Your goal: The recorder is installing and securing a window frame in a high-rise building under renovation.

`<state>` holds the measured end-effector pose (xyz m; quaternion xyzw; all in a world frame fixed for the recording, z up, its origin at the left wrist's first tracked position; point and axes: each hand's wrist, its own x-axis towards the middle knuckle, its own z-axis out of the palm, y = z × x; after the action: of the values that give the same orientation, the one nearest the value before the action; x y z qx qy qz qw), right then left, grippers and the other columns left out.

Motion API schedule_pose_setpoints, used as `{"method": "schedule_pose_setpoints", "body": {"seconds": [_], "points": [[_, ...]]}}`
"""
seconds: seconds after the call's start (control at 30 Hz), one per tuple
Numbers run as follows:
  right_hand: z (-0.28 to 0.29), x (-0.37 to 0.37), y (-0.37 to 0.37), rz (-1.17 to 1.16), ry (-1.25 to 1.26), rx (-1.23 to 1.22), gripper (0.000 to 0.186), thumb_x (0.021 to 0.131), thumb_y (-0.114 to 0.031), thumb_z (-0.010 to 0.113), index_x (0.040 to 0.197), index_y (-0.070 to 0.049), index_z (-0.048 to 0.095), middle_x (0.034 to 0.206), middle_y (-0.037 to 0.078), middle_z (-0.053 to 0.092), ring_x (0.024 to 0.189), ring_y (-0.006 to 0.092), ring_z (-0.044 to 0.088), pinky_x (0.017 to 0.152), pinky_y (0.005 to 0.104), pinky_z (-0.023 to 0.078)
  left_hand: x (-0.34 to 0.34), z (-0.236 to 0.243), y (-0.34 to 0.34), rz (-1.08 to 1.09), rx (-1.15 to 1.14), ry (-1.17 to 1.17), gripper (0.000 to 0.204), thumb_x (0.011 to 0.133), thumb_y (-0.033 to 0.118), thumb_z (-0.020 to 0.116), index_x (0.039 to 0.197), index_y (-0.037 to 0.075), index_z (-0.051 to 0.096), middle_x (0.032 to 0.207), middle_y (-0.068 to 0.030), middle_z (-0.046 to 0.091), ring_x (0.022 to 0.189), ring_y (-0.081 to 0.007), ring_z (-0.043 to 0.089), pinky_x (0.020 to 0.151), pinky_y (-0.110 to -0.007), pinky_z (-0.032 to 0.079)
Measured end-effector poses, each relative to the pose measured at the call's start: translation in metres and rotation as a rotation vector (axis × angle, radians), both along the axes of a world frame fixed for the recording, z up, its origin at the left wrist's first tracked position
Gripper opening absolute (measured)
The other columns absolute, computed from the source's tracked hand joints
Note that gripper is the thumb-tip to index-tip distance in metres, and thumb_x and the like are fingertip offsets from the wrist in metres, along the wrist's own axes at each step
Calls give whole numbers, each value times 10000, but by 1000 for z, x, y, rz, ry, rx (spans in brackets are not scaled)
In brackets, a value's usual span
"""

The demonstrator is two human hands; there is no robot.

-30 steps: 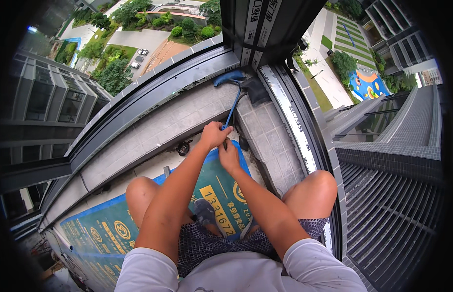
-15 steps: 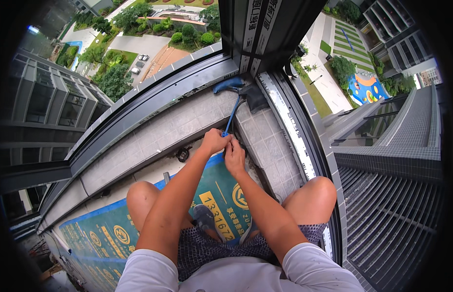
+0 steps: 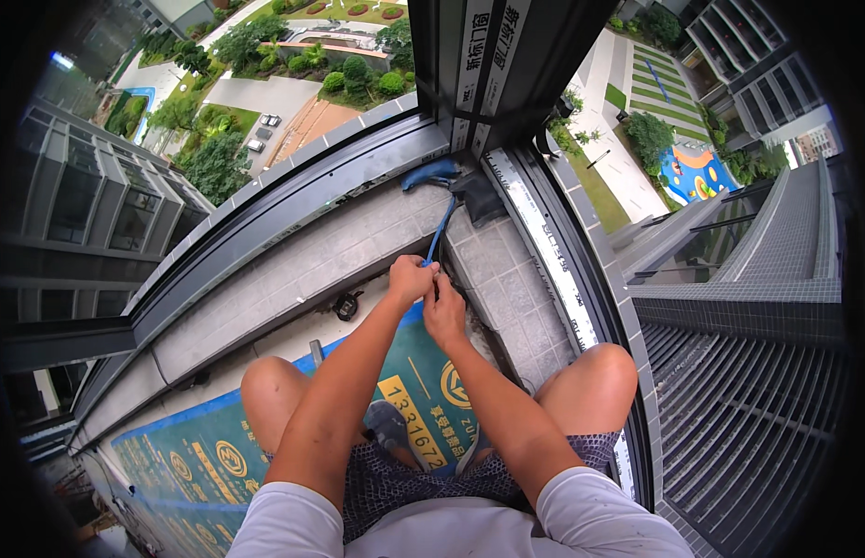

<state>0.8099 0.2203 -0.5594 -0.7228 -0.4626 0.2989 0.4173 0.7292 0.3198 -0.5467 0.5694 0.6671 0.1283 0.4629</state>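
Observation:
My left hand (image 3: 410, 279) and my right hand (image 3: 445, 314) meet at the inner corner of the ledge, fingers pinched together. A blue cord (image 3: 442, 228) runs down from the corner of the ledge into my left hand's grip. My right fingertips press close against the left ones at the cord's lower end; what they hold between them is hidden. Up on the ledge, by the cord's far end, lies a blue object (image 3: 429, 173) whose kind I cannot make out. Beside it rests a black pouch-like thing (image 3: 482, 197).
Dark window frames (image 3: 311, 188) border the tiled ledge (image 3: 358, 228), with a thick corner post (image 3: 479, 74) ahead. Outside is a long drop to gardens and buildings. Green protective sheeting (image 3: 414, 372) covers the floor. A small black object (image 3: 347, 305) and a grey bar (image 3: 316, 352) lie left of my arms.
My hands have lowered slightly and stay together at the cord. The cord now bends more than before. The view has shifted a little.

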Motion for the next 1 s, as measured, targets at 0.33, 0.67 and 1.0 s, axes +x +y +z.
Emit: {"method": "schedule_pose_setpoints", "body": {"seconds": [0.33, 0.67, 1.0], "points": [[11, 5, 15, -57, -114, 143, 312, 1089, -309, 561, 1173, -18, 637, 977, 213, 714, 809, 408, 716, 738, 508, 563, -21, 2, 17, 9, -10, 4, 339, 899, 331, 818, 841, -1, 783, 829, -207, 768, 814, -347, 756, 765, -445, 571], [43, 71, 109, -510, 1259, -174, 316, 1071, -358, 647, 1129, -49, 618, 870, 61, 698, 713, 165, 702, 586, 305, 540, 15, 17, 5, -256, 364, 71, 351, 953, 124, 626, 1260, -46, 615, 1100, -311, 722, 1040, -521, 684, 972, -547, 536], [12, 93, 106, -565, 1346, -293, 208, 1088, -279, 610, 968, -112, 644, 778, -17, 659, 656, 109, 630, 547, 280, 444, 45, -60, -18, 151, 284, 131, 348, 953, 294, 756, 1138, 22, 641, 1154, -267, 672, 1096, -474, 643, 945, -540, 505]]}}
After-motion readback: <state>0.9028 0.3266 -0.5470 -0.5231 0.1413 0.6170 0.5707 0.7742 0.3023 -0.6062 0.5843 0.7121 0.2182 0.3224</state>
